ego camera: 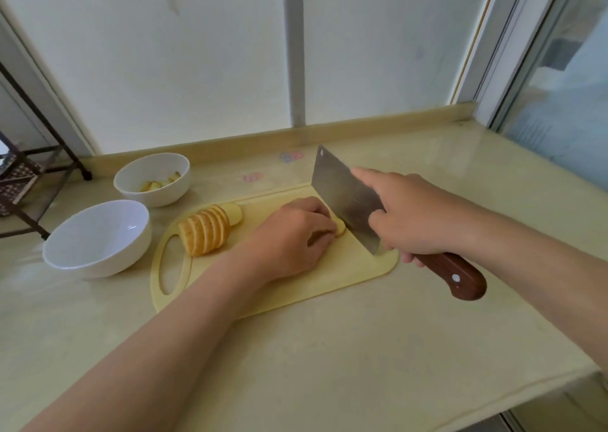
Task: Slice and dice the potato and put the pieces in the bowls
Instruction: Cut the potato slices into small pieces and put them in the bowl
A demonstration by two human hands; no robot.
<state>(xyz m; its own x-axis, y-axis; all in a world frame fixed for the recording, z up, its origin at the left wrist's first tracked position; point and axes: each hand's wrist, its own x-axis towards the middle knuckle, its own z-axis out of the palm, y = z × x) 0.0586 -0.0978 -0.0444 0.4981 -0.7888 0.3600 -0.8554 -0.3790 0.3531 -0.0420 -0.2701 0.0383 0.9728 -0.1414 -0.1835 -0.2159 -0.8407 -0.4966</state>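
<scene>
Beige counter (362, 349), cutting board (296, 287), frosted window (197, 53)

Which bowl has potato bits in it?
The far bowl, closer to the wall, holds a few potato pieces. The near bowl, next to the board, has nothing in it.

rack (39, 155) far left of left hand (289, 237) | basket (16, 181) in rack | stickers (291, 156) on counter (329, 349) beyond left hand | frosted panes (197, 53) behind counter | glass door (566, 102) beyond right hand (418, 214), to its right
</scene>
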